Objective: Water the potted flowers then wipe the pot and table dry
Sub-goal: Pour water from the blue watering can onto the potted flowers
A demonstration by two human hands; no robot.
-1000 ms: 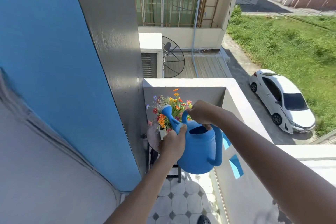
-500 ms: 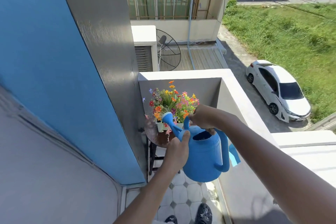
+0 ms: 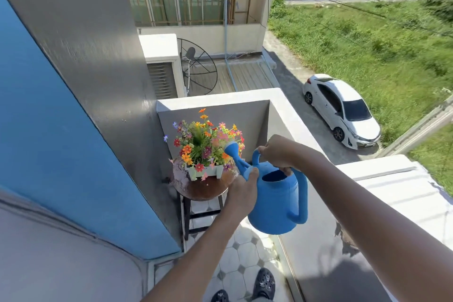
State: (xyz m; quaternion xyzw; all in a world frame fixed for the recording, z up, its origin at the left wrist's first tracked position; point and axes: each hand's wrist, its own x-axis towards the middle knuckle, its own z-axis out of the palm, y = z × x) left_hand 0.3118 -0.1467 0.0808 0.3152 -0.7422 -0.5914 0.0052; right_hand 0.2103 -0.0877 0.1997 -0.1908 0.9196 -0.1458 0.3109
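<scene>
Sunlit balcony: both hands, left hand (image 3: 242, 192) and right hand (image 3: 277, 152), have fingers closed on the watering can (image 3: 277, 206), spout over the flowers (image 3: 204, 142). No water shows yet, so watering looks barely begun; wiping the pot (image 3: 204, 172) and worktop (image 3: 206, 189) remains.

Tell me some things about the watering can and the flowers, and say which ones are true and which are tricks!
1. Both hands are on the blue watering can. True: the left hand steadies its side by the spout and the right hand holds the top handle.
2. The flowers sit in a white pot. True.
3. The pot stands on the floor tiles. False: it stands on a round wooden table.
4. The can's spout points at the white car. False: it points toward the flowers.
5. The car is red. False: it is white.
</scene>
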